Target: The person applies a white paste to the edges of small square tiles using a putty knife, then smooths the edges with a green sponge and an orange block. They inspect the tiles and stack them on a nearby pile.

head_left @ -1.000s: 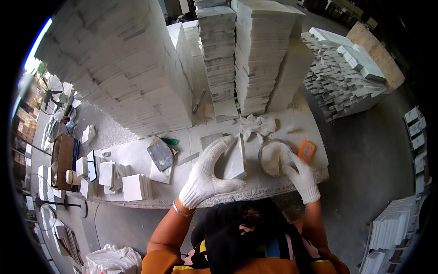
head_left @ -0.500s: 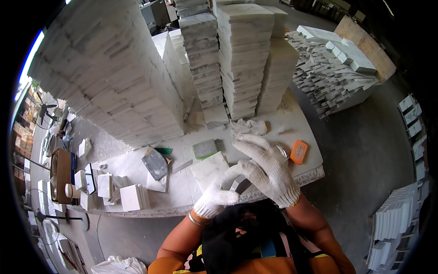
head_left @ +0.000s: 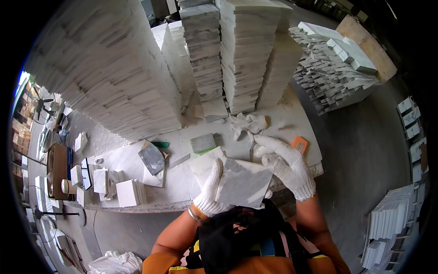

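Observation:
My left hand (head_left: 211, 194), in a white knit glove, grips a grey-and-white marble tile (head_left: 244, 182), its thumb along the left edge. The tile lies tilted in front of my body, broad face up. Close to the tile's upper right corner is my gloved right hand (head_left: 289, 166), its fingers stretched out and apart. Whether it touches the tile I cannot tell. Behind the held tile, a white marble tile (head_left: 205, 165) lies on the table (head_left: 180, 189). Just beyond is a grey block with a green base (head_left: 203, 143). An orange block (head_left: 299, 144) lies beyond my right hand.
Tall stacks of marble pieces (head_left: 248, 59) stand at the table's back, with a larger stack (head_left: 109, 68) at left. A crumpled white glove (head_left: 246, 123) lies beyond my hands. Small tiles (head_left: 130, 192) stand at left, near a dark grey slab (head_left: 152, 158). A cardboard box (head_left: 58, 169) is farther left.
The marble tile has come up into view, gripped by my left hand, its broad face now showing. My right hand has moved slightly right and away from my left hand.

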`<action>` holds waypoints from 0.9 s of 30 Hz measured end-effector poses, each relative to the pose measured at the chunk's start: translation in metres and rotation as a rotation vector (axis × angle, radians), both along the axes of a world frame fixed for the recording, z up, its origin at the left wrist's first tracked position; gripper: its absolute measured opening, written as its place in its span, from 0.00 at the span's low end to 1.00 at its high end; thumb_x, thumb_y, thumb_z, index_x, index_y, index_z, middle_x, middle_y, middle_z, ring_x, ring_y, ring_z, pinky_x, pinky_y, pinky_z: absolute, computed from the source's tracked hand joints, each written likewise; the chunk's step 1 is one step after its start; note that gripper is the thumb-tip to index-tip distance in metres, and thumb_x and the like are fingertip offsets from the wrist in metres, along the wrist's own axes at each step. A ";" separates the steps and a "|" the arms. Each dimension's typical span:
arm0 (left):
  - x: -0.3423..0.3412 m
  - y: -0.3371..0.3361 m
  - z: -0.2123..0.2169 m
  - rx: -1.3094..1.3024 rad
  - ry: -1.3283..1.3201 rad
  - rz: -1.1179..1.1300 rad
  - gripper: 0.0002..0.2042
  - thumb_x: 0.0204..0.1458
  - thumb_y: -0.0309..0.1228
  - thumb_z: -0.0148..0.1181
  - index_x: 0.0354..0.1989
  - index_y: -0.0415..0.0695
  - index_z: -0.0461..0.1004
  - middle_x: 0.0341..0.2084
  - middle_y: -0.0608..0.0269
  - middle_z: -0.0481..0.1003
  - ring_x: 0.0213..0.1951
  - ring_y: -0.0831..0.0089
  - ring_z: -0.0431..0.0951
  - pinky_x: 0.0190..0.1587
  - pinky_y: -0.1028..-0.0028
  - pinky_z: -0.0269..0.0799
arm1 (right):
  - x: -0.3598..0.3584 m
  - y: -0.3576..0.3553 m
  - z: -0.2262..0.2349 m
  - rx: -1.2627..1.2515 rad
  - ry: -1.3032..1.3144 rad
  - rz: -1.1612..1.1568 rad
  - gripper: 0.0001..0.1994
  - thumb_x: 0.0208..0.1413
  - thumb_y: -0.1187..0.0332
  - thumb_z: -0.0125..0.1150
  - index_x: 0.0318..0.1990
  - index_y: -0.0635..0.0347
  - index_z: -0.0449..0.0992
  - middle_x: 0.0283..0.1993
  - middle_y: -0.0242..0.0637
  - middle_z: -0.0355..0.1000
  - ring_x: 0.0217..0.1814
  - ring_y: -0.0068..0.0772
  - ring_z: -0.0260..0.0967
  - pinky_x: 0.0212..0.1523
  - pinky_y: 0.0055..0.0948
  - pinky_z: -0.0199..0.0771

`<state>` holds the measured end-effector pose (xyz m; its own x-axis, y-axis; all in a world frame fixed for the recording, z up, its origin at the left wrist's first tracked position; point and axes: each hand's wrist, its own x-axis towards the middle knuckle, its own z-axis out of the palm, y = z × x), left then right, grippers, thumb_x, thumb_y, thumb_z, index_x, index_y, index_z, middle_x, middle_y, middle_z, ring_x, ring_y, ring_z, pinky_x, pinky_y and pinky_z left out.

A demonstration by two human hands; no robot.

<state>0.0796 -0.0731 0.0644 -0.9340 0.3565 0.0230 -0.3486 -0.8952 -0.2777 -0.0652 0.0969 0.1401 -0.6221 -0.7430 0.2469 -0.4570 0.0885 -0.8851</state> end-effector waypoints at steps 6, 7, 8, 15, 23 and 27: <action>-0.004 0.001 0.007 0.019 0.002 -0.043 0.47 0.60 0.71 0.35 0.75 0.42 0.50 0.71 0.42 0.57 0.68 0.41 0.63 0.70 0.47 0.60 | 0.004 -0.024 0.002 0.077 0.228 0.045 0.16 0.59 0.64 0.65 0.51 0.62 0.81 0.38 0.42 0.82 0.41 0.37 0.79 0.44 0.34 0.77; -0.004 0.000 0.011 -0.179 -0.058 -0.041 0.47 0.59 0.71 0.35 0.75 0.42 0.50 0.71 0.42 0.57 0.68 0.41 0.64 0.70 0.47 0.61 | 0.005 -0.026 0.002 0.066 0.209 0.045 0.15 0.59 0.64 0.65 0.50 0.61 0.81 0.37 0.43 0.81 0.41 0.39 0.79 0.43 0.35 0.77; -0.003 -0.001 0.018 -0.377 -0.119 -0.038 0.47 0.59 0.71 0.35 0.75 0.42 0.51 0.71 0.42 0.58 0.68 0.41 0.64 0.70 0.48 0.61 | 0.003 -0.025 -0.002 0.081 0.206 0.034 0.14 0.59 0.65 0.65 0.50 0.61 0.81 0.38 0.43 0.81 0.41 0.39 0.79 0.44 0.36 0.77; 0.003 -0.018 0.004 -0.091 -0.020 -0.017 0.45 0.60 0.70 0.38 0.73 0.42 0.55 0.69 0.46 0.62 0.67 0.45 0.67 0.68 0.50 0.65 | -0.007 -0.022 -0.016 0.071 0.042 0.011 0.12 0.58 0.65 0.67 0.45 0.62 0.83 0.38 0.43 0.80 0.41 0.40 0.77 0.45 0.34 0.75; 0.008 -0.026 0.018 -0.388 -0.209 0.051 0.46 0.59 0.68 0.46 0.72 0.39 0.55 0.68 0.48 0.64 0.65 0.55 0.69 0.66 0.59 0.68 | -0.013 -0.028 -0.029 0.105 -0.034 0.078 0.10 0.57 0.66 0.68 0.35 0.66 0.80 0.35 0.39 0.77 0.38 0.33 0.73 0.44 0.31 0.71; 0.021 -0.033 0.010 -0.712 -0.086 0.174 0.43 0.59 0.64 0.53 0.70 0.38 0.60 0.63 0.48 0.68 0.66 0.57 0.66 0.65 0.61 0.66 | -0.015 -0.014 -0.018 0.085 -0.608 -0.110 0.11 0.58 0.67 0.67 0.28 0.66 0.78 0.27 0.32 0.71 0.29 0.23 0.65 0.35 0.27 0.67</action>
